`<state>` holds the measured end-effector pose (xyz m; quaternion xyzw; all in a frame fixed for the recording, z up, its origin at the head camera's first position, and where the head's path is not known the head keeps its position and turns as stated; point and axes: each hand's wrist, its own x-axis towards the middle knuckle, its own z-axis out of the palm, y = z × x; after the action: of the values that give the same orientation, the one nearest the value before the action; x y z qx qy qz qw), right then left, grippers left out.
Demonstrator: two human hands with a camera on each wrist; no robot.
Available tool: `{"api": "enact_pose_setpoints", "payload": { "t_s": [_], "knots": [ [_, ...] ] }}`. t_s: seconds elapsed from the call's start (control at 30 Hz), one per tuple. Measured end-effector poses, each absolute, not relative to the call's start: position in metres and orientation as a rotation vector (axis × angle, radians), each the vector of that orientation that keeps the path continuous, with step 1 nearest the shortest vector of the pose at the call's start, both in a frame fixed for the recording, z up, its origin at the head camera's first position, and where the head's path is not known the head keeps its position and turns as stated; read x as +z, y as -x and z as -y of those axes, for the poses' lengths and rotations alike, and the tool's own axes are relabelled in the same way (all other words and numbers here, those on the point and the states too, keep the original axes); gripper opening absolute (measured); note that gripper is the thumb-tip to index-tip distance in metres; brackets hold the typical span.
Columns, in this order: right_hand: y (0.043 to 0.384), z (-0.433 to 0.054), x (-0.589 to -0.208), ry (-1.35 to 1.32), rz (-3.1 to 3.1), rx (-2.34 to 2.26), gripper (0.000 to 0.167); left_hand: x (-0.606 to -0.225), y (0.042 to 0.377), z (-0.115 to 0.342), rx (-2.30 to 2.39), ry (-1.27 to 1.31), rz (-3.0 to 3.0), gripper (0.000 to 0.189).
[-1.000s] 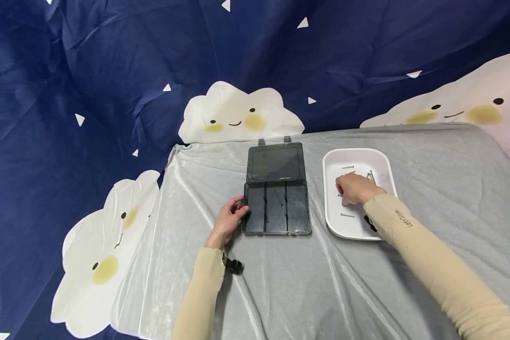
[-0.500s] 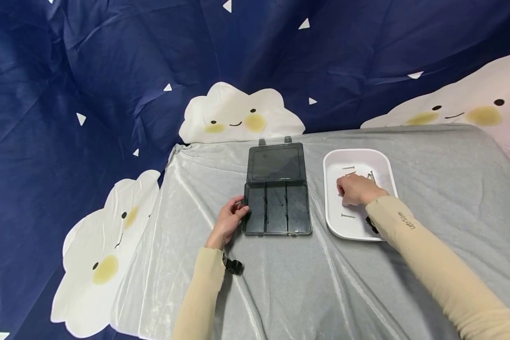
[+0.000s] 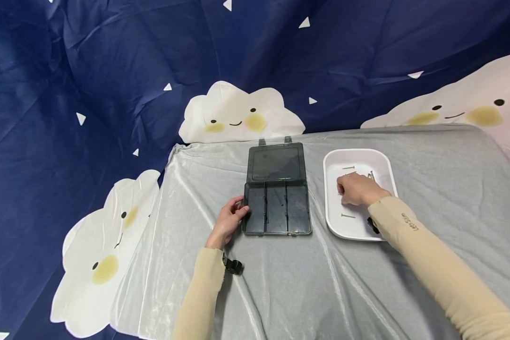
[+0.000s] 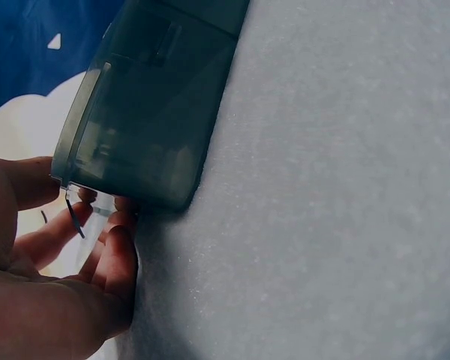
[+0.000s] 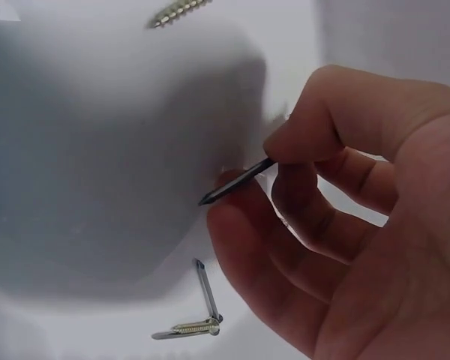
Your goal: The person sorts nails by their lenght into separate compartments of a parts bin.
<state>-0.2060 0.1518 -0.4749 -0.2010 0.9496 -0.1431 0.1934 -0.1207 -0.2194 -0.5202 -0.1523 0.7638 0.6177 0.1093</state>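
My left hand (image 3: 228, 219) holds the left edge of a dark translucent compartment box (image 3: 298, 203); its thumb is at the rim and its fingers are against the side wall. The box's lid (image 3: 276, 163) is folded back, and a small nail (image 3: 281, 200) lies in the middle compartment. Inside the white tub (image 3: 329, 222), my right hand (image 3: 359, 189) pinches a dark nail (image 5: 236, 182) between thumb and fingers, pointed end sticking out. The nail's head is hidden by the fingers.
Several loose nails and screws lie in the tub, among them a brassy screw (image 5: 178, 11) and a nail (image 5: 207, 291) by another screw (image 5: 195, 328). Grey cloth (image 3: 289, 283) covers the table, with a blue cloud-printed curtain (image 3: 344, 61) behind it.
My right hand and sleeve have shifted slightly right within the tub. The left hand and the box stay where they were.
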Motion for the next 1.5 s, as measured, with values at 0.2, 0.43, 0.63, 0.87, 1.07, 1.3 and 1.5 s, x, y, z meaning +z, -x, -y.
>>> {"api": "enact_pose_setpoints", "payload": {
  "t_s": [0.2, 0.43, 0.63, 0.87, 1.07, 1.3, 1.5],
  "knots": [
    [0.206, -0.154, -0.476, 0.581, -2.680, -0.406, 0.017, -0.519, 0.120, 0.219, 1.819, 0.448, -2.246, 0.046],
    [0.204, -0.156, -0.472, 0.605, -2.682, -0.425, 0.014, -0.519, 0.119, 0.219, 1.823, 0.447, -2.243, 0.045],
    [0.202, -0.156, -0.466, 0.653, -2.685, -0.478, 0.014, -0.519, 0.120, 0.219, 1.828, 0.450, -2.236, 0.045],
    [0.202, -0.158, -0.462, 0.674, -2.701, -0.530, 0.013, -0.518, 0.120, 0.219, 1.816, 0.446, -2.245, 0.046],
    [0.202, -0.161, -0.457, 0.682, -2.710, -0.561, 0.012, -0.517, 0.120, 0.219, 1.824, 0.433, -2.248, 0.046],
    [0.201, -0.161, -0.449, 0.692, -2.742, -0.610, 0.011, -0.519, 0.120, 0.219, 1.813, 0.438, -2.257, 0.046],
    [0.198, -0.161, -0.443, 0.722, -2.762, -0.627, 0.011, -0.519, 0.120, 0.220, 1.818, 0.432, -2.255, 0.047]
  ]
}}
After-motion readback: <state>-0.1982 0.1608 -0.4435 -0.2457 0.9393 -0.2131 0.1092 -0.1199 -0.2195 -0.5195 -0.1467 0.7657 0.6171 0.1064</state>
